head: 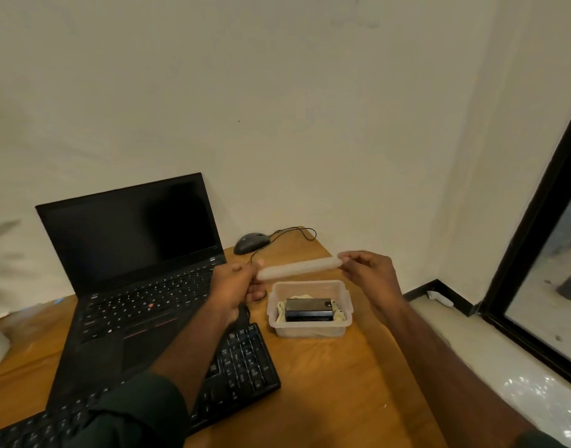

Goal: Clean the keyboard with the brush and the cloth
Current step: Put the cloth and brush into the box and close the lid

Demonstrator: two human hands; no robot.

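Both hands hold a translucent plastic lid (pixel 298 268) edge-on above a clear plastic box (pixel 310 329). My left hand (pixel 235 286) grips the lid's left end and my right hand (pixel 368 273) pinches its right end. Inside the box lies a black block-shaped brush (pixel 308 309) on a pale yellow cloth (pixel 339 316). A black external keyboard (pixel 242 367) lies on the wooden desk (pixel 335 392) near the front edge, partly hidden under my left forearm.
An open black laptop (pixel 132 253) with a dark screen stands to the left, overlapping the keyboard. A grey wired mouse (pixel 251 242) and its cable rest at the back by the wall. The desk's right edge drops off beside a white ledge and a dark window frame (pixel 536 253).
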